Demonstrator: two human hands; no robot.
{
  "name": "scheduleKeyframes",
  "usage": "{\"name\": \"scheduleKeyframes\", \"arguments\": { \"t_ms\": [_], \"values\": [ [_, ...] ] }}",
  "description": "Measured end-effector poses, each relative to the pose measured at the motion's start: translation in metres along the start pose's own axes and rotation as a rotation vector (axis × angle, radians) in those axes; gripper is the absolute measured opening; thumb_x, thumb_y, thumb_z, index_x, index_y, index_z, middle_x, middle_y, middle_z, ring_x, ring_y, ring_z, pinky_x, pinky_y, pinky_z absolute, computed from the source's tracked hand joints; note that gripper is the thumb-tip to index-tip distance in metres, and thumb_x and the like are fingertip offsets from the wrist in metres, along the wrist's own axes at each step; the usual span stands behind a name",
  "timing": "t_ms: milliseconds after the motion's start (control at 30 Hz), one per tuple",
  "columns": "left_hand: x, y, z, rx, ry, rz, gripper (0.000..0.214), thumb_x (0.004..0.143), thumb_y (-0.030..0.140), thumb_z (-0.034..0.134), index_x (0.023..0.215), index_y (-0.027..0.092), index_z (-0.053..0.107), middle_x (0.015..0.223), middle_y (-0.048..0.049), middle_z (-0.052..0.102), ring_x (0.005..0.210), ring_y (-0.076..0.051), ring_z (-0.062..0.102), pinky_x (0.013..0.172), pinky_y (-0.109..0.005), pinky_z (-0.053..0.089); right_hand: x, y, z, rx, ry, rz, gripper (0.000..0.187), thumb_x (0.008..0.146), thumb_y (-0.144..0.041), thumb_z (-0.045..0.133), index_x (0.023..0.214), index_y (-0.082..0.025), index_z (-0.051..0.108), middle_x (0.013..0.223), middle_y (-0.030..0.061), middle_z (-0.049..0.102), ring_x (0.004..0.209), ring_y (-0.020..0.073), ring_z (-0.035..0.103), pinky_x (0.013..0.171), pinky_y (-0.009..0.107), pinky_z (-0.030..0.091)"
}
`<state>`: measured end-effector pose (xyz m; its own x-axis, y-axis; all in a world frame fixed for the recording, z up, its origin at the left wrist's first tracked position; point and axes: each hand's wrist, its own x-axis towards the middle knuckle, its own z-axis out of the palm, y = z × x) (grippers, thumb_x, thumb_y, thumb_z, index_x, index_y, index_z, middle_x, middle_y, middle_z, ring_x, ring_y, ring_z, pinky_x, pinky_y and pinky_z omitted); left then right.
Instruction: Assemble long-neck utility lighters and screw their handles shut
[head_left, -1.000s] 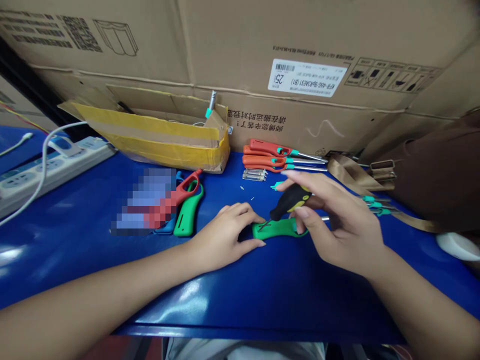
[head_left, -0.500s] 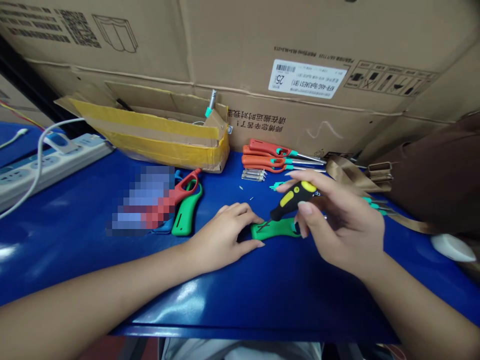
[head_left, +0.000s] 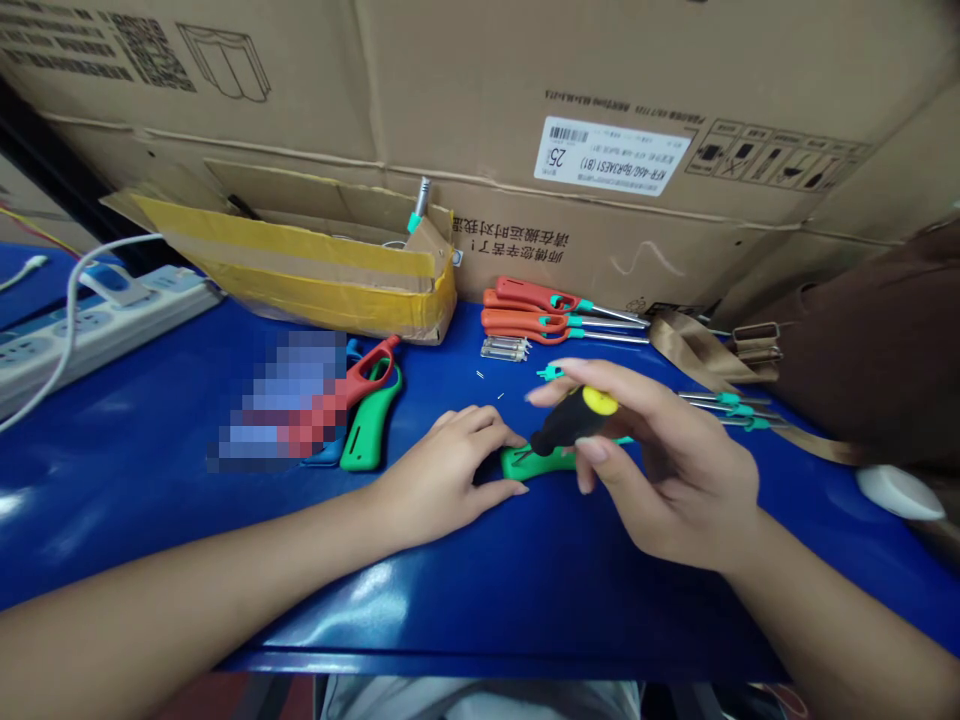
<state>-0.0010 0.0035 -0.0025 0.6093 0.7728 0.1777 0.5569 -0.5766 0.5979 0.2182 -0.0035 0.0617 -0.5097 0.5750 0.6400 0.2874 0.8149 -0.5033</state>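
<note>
Through the head camera, I am holding a screwdriver [head_left: 574, 420] in my right hand [head_left: 667, 480] — the grip is closed around its black handle, with the yellow cap showing on top. Its tip is slanting down to the left onto a green casing [head_left: 538, 463], which is lying flat on the blue surface [head_left: 525, 600] between my hands. My left hand [head_left: 450, 475] is pinching the casing's left end — grip closed on it, palm resting on the surface. Farther back, orange lighters [head_left: 536, 310] are lying side by side near a big carton [head_left: 487, 110]. A taped box [head_left: 315, 275] is sitting to the left, with a spare casing [head_left: 369, 428] in front of it and a power strip [head_left: 97, 325] beyond.
</note>
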Motion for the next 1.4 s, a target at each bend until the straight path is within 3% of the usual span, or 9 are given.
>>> {"name": "scheduleKeyframes", "arguments": {
  "t_ms": [100, 200, 400, 600, 833, 1033, 1100, 1233, 1400],
  "values": [
    [0.000, 0.000, 0.001, -0.006, -0.002, 0.003, 0.029, 0.093, 0.034, 0.073, 0.117, 0.020, 0.063, 0.117, -0.0080, 0.065, 0.112, -0.028, 0.058, 0.099, -0.047, 0.046, 0.002, 0.001, 0.004, -0.035, 0.103, -0.091, 0.050, 0.089, -0.012, 0.069, 0.136, -0.027, 0.061, 0.105, 0.0077, 0.075, 0.087, 0.0226, 0.070, 0.072, 0.038, 0.062],
    [0.000, 0.000, 0.001, 0.007, 0.007, 0.006, 0.024, 0.094, 0.035, 0.072, 0.111, 0.021, 0.064, 0.113, -0.0075, 0.065, 0.109, -0.028, 0.059, 0.095, -0.045, 0.047, 0.004, 0.002, 0.005, -0.148, 0.161, -0.162, 0.046, 0.087, -0.014, 0.073, 0.130, -0.028, 0.066, 0.097, 0.0054, 0.075, 0.082, 0.0205, 0.068, 0.069, 0.034, 0.061],
    [-0.001, 0.000, 0.001, 0.011, 0.018, 0.019, 0.027, 0.092, 0.034, 0.074, 0.113, 0.020, 0.063, 0.113, -0.0072, 0.064, 0.110, -0.028, 0.059, 0.095, -0.045, 0.047, 0.000, 0.002, 0.001, -0.057, 0.007, 0.012, 0.054, 0.097, -0.012, 0.055, 0.147, -0.029, 0.051, 0.141, 0.0106, 0.063, 0.116, 0.0261, 0.066, 0.075, 0.036, 0.063],
    [-0.001, 0.001, 0.001, 0.008, 0.006, 0.015, 0.025, 0.093, 0.033, 0.073, 0.112, 0.019, 0.063, 0.111, -0.0074, 0.064, 0.107, -0.027, 0.059, 0.093, -0.045, 0.047, 0.004, 0.005, 0.001, -0.166, 0.185, -0.052, 0.041, 0.084, -0.020, 0.080, 0.122, -0.027, 0.068, 0.094, 0.0043, 0.069, 0.081, 0.0194, 0.064, 0.057, 0.029, 0.056],
    [-0.002, 0.002, 0.002, 0.007, 0.029, 0.009, 0.028, 0.091, 0.034, 0.076, 0.111, 0.020, 0.063, 0.114, -0.0072, 0.065, 0.111, -0.029, 0.060, 0.098, -0.047, 0.046, 0.004, 0.000, -0.010, -0.106, -0.098, -0.080, 0.057, 0.097, -0.007, 0.051, 0.151, -0.023, 0.047, 0.139, 0.0117, 0.063, 0.122, 0.0235, 0.063, 0.094, 0.039, 0.059],
    [-0.001, 0.002, 0.004, 0.009, 0.033, 0.011, 0.027, 0.093, 0.035, 0.073, 0.114, 0.021, 0.063, 0.113, -0.0065, 0.065, 0.110, -0.028, 0.060, 0.094, -0.045, 0.048, 0.006, -0.003, -0.005, -0.214, 0.089, -0.148, 0.039, 0.088, -0.015, 0.075, 0.125, -0.025, 0.066, 0.094, 0.0036, 0.068, 0.079, 0.0154, 0.065, 0.068, 0.026, 0.059],
    [-0.001, 0.002, 0.004, 0.020, 0.036, 0.006, 0.025, 0.093, 0.035, 0.074, 0.110, 0.021, 0.063, 0.111, -0.0062, 0.065, 0.108, -0.027, 0.060, 0.094, -0.044, 0.048, 0.005, -0.002, -0.006, -0.259, 0.077, -0.122, 0.040, 0.089, -0.018, 0.074, 0.128, -0.024, 0.065, 0.100, 0.0060, 0.068, 0.083, 0.0161, 0.067, 0.069, 0.026, 0.060],
    [-0.001, 0.002, 0.003, 0.012, 0.042, 0.013, 0.028, 0.090, 0.035, 0.076, 0.109, 0.020, 0.062, 0.110, -0.0062, 0.064, 0.107, -0.027, 0.060, 0.093, -0.044, 0.048, 0.002, -0.002, -0.012, -0.145, -0.075, 0.004, 0.056, 0.098, -0.013, 0.055, 0.152, -0.025, 0.046, 0.137, 0.0111, 0.063, 0.118, 0.0219, 0.065, 0.092, 0.035, 0.060],
    [0.000, 0.002, 0.005, 0.002, 0.048, 0.016, 0.028, 0.089, 0.031, 0.077, 0.110, 0.021, 0.062, 0.109, -0.0055, 0.064, 0.107, -0.027, 0.060, 0.094, -0.045, 0.047, 0.005, -0.002, -0.012, -0.116, -0.005, -0.050, 0.044, 0.096, -0.010, 0.062, 0.137, -0.025, 0.061, 0.112, 0.0046, 0.072, 0.098, 0.0149, 0.069, 0.084, 0.026, 0.060]
  ]
}}
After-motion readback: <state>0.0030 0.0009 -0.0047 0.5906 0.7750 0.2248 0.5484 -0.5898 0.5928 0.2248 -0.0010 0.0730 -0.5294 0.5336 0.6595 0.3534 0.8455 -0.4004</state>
